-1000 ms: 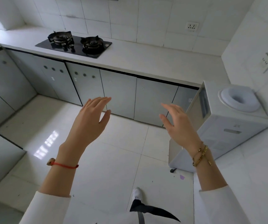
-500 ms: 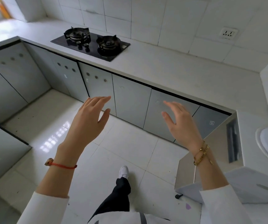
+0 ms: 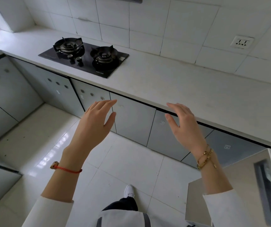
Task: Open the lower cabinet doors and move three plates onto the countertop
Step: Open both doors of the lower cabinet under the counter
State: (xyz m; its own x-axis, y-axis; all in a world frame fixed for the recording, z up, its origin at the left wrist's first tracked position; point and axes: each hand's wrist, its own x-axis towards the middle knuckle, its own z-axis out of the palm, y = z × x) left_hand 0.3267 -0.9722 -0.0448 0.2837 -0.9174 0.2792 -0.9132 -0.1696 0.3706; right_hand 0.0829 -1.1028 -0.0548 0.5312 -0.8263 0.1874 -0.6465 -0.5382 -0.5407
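A row of grey lower cabinet doors (image 3: pixel 132 120) runs under the white countertop (image 3: pixel 188 89), and every door in view is closed. No plates are visible. My left hand (image 3: pixel 95 123) is raised in front of the doors, fingers apart, holding nothing. My right hand (image 3: pixel 184 125) hovers just below the countertop's front edge, also spread and empty. Neither hand touches a door.
A black two-burner gas hob (image 3: pixel 84 56) is set into the countertop at the left. A white water dispenser (image 3: pixel 239 185) stands on the floor at my right. More grey cabinets (image 3: pixel 3 99) line the left wall. A wall socket (image 3: pixel 242 42) is above the counter.
I have stepped closer to the cabinets; the counter and doors loom larger. Both hands stay raised and spread, now overlapping the door fronts. The dispenser has slid toward the right edge.
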